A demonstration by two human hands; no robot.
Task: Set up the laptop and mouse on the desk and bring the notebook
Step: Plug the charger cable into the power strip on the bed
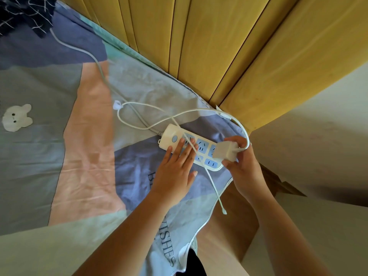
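A white power strip point(172, 134) with blue sockets lies on the bed near its corner. My left hand point(176, 168) rests flat on the strip's near end, fingers spread, holding nothing. My right hand point(242, 166) grips a white charger brick point(226, 151) just above the strip's right end. The charger's thin white cable point(151, 105) loops across the sheet and over the strip, and its free plug end point(224, 211) hangs off the bed edge. No laptop, mouse or notebook is in view.
The bed carries a patchwork sheet point(59, 136) in grey, pink and blue. A yellow wooden headboard point(229, 46) runs along the far side. The strip's grey cord point(83, 50) leads to dark fabric point(25, 12) at top left. White wall point(318, 146) to the right.
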